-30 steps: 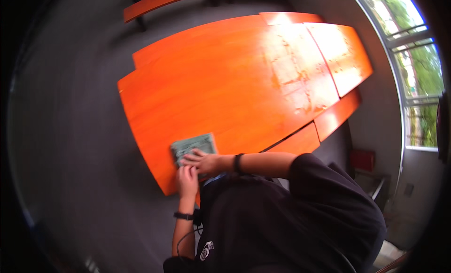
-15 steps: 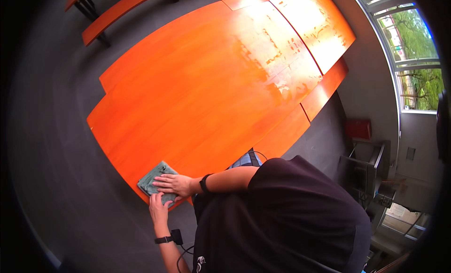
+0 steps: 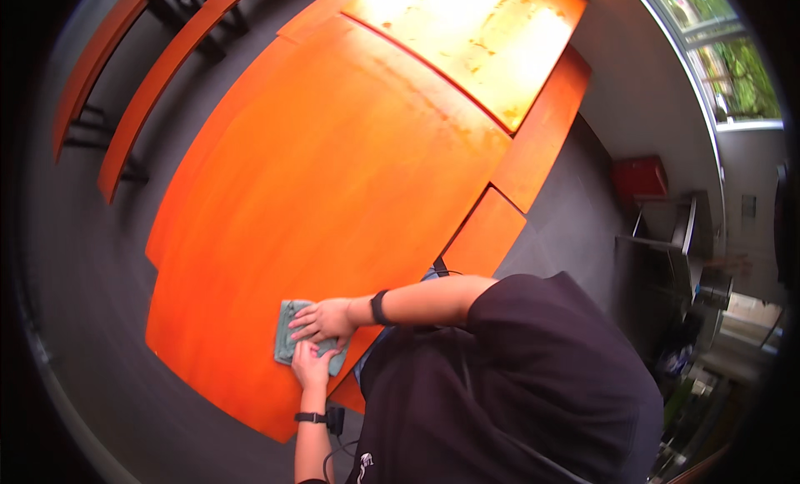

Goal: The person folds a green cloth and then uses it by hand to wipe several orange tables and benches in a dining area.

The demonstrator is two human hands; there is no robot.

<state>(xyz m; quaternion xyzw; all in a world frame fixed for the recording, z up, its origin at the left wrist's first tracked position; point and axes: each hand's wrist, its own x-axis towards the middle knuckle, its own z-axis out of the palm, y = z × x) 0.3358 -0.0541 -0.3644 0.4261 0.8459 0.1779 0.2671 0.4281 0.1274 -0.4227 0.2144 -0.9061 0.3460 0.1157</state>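
Observation:
A folded grey-green cloth (image 3: 285,338) lies against the near part of a large orange table (image 3: 275,217). My right hand (image 3: 327,319) rests flat on top of the cloth, its fingers stretched and slightly spread. Just below it, my left hand (image 3: 312,366) is closed at the cloth's near edge, fingers curled and thumb pointing right. Part of the cloth is covered by both hands. A dark band circles each wrist, and a small black box with a cable sits on the left one.
Orange benches (image 3: 158,84) stand at the far left. Another orange tabletop (image 3: 475,51) adjoins at the far end, glaring and marked with wet-looking patches. An orange bench (image 3: 485,234) runs along the table's right side. Dark metal furniture (image 3: 658,259) and a red box (image 3: 639,177) are at right.
Both hands and the cloth have moved inward from the table's left corner. The left fingers have curled more. The whole view has turned, showing more of the benches at left.

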